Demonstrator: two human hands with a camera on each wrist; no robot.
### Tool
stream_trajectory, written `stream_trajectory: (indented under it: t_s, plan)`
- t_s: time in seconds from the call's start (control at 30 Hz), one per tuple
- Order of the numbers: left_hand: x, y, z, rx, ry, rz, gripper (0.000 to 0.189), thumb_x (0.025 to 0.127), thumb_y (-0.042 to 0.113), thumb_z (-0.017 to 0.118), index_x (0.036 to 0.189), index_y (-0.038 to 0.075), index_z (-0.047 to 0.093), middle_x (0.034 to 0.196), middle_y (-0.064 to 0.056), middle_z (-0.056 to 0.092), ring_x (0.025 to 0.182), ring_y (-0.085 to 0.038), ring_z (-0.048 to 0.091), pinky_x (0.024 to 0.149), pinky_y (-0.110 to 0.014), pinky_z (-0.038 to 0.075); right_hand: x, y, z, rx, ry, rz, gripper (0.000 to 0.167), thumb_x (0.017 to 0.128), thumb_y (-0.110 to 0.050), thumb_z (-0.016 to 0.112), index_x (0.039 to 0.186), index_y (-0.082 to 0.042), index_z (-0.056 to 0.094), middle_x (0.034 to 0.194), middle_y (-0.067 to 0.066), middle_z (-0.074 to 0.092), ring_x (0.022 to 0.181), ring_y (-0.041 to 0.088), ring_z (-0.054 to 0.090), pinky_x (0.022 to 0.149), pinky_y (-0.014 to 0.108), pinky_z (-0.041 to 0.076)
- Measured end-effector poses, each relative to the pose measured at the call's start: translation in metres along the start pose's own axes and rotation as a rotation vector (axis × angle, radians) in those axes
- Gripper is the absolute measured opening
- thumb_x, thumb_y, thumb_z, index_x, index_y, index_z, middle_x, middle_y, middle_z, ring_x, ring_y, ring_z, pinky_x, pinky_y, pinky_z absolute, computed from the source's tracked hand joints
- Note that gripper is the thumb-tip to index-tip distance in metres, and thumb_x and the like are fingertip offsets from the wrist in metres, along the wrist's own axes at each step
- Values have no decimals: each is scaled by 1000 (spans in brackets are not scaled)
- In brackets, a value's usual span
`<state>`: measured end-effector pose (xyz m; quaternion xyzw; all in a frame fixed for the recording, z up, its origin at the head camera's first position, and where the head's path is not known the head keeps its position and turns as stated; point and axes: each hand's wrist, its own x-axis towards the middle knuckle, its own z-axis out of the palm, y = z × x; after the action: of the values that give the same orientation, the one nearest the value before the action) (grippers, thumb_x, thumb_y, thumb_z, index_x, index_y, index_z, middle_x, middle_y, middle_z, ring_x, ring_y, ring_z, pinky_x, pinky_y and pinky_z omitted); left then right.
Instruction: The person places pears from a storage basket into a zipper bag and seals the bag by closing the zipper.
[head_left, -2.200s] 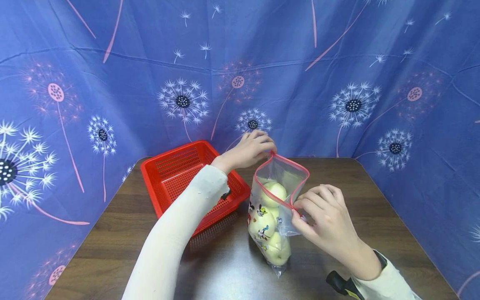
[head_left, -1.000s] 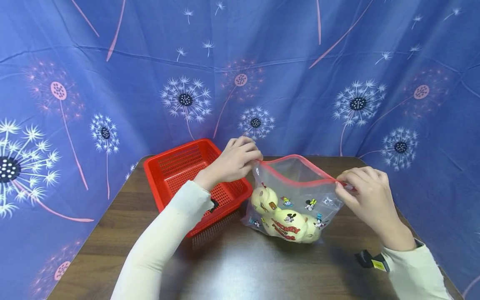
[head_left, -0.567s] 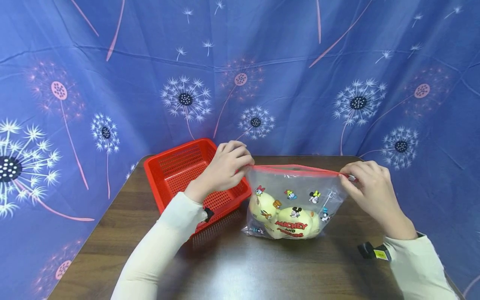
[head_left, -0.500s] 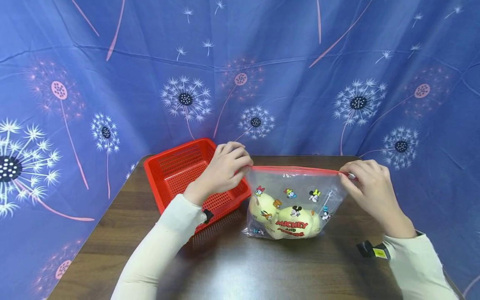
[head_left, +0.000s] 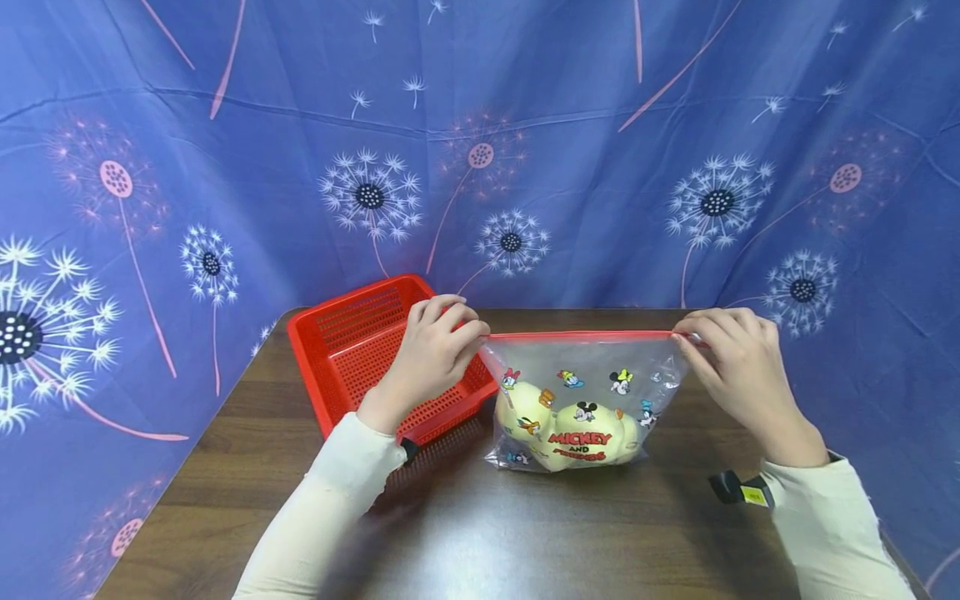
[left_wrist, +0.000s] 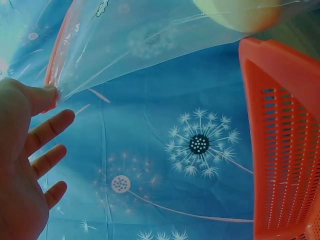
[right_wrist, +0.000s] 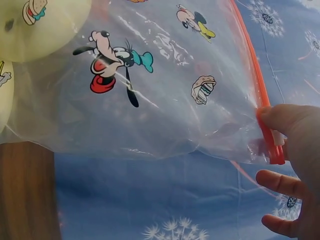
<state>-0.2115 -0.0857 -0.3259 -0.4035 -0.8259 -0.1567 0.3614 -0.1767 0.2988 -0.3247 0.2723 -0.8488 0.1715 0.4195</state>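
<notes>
A clear zip bag [head_left: 600, 362] with cartoon prints and a red zip edge stands upright on the table. Pale yellow-green round fruits [head_left: 525, 408] lie in its bottom; one fruit [left_wrist: 240, 12] also shows in the left wrist view. My left hand [head_left: 431, 354] pinches the left end of the red edge between thumb and finger. At the opposite end, my right hand [head_left: 738, 375] pinches the edge near a small whitish piece. Between both hands the edge runs straight and taut, its two sides together. In the right wrist view the right thumb [right_wrist: 285, 117] presses the red strip.
A red perforated plastic basket [head_left: 300, 350] stands left of the bag, partly behind my left hand and forearm. Brown wood-grain table [head_left: 465, 542] lies beneath. A blue dandelion-print cloth [head_left: 585, 167] hangs behind and at the sides.
The bag turned broadside and its gaping mouth was drawn flat, its red edges coming together. My hands moved apart, the left leftward and the right to the right. The fruits spread along the bottom.
</notes>
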Motion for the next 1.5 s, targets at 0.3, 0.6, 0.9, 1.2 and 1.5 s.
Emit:
stream_trajectory:
  t_s: [0.3,0.6,0.9,1.2,1.5]
  plan:
    - [-2,1,1,-3,1,-8,7,92,13,68,98,15,69,102,-4,64,118,-32,52,93,-52,38,-1,-2,0,38,-11,19,10,89,-11,67,94,-3,68,93,14,68,85,36,53,71,53,30]
    - [-5,3,3,-25,-21,-20,7,94,13,65,100,14,68,104,-4,64,119,-32,51,95,-53,37,-10,1,-6,61,-25,93,27,78,-13,74,102,-1,67,95,14,67,87,35,52,75,54,31]
    - [-6,2,5,-20,-15,-22,8,94,14,64,101,13,68,105,-5,64,118,-32,51,93,-53,38,-16,6,-10,45,-24,119,19,75,-10,70,92,-3,66,90,13,67,86,33,52,74,54,30]
    - [-6,5,6,-22,-11,-50,9,95,14,61,100,12,69,104,-5,65,116,-30,51,92,-51,38,-19,9,-10,47,4,123,10,82,-7,63,89,-2,68,90,15,68,86,34,53,71,52,30]
    - [-2,12,8,-55,-35,-128,17,94,20,54,102,9,65,102,-4,64,111,-28,52,91,-49,38,-19,6,-9,65,17,98,12,81,-4,61,90,1,68,91,16,67,86,34,51,71,50,30]
